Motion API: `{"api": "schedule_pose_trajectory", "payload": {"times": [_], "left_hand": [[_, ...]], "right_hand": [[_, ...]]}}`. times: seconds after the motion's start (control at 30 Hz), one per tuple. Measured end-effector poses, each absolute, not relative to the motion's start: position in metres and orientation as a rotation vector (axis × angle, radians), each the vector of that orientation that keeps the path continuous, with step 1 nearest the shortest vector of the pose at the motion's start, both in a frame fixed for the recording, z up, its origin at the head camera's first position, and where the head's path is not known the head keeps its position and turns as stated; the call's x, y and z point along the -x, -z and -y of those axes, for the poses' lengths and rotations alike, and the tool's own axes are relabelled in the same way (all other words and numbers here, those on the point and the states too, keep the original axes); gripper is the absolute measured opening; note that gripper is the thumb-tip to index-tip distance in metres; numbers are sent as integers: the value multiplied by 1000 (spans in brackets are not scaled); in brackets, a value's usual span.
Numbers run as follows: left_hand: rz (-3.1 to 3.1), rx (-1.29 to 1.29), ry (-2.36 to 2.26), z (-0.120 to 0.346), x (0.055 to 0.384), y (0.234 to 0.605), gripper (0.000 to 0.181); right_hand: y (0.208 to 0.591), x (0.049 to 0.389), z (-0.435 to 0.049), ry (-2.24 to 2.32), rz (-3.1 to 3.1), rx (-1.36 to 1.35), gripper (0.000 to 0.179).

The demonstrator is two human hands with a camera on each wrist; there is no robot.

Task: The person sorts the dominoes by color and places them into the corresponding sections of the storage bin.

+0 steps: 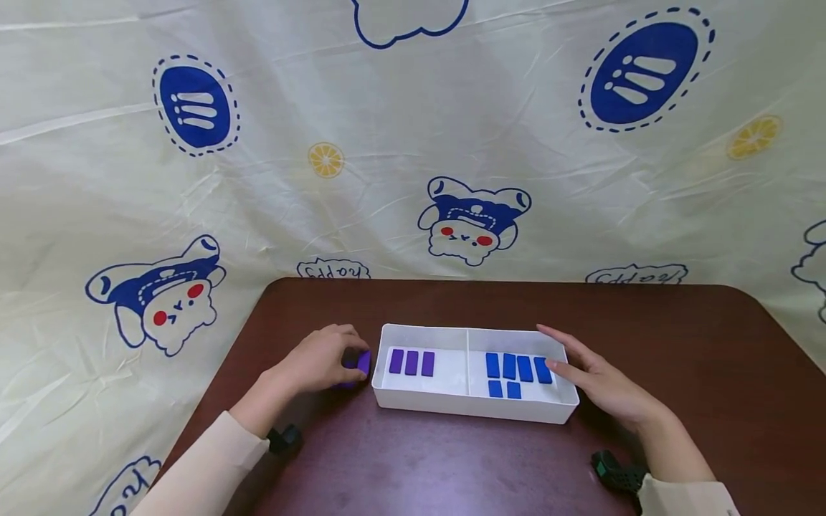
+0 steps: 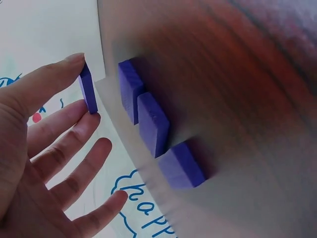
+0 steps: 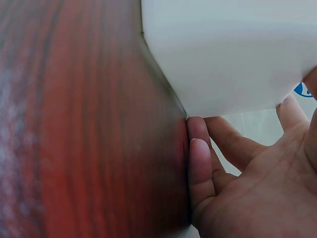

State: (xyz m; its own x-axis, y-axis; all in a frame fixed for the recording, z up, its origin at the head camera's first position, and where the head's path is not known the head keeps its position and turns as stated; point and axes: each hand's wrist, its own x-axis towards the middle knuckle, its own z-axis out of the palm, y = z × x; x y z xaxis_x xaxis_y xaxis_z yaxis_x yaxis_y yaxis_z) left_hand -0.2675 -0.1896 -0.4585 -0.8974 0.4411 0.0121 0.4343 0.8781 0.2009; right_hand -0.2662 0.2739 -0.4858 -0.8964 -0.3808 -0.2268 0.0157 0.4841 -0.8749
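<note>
My left hand point(image 1: 323, 360) pinches a purple block point(image 2: 87, 90) between thumb and fingertips, just left of a white divided box point(image 1: 426, 405). In the left wrist view the held block is raised on edge, and three more purple blocks point(image 2: 153, 124) lie on the table beside the hand. The right hand point(image 1: 609, 387) holds the box at its right end. Its thumb reaches over the rim near the blue blocks point(image 1: 525, 369), while other fingers point(image 3: 200, 161) are outside against the wall, low by the tabletop.
Three purple blocks point(image 1: 411, 362) stand in a row in the box's left compartment; several blue ones fill two rows in the right. A brown wooden table point(image 1: 452, 466) carries everything. Behind it hangs a printed white sheet point(image 1: 381, 215).
</note>
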Motion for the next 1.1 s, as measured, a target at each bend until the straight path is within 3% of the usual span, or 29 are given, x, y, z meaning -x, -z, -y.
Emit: {"api": "schedule_pose_trajectory", "payload": {"times": [1.1], "left_hand": [[-3083,-765,-313,186,271,420,41]], "right_hand": [[486,265,-274,1399,-2339,281,61]]}}
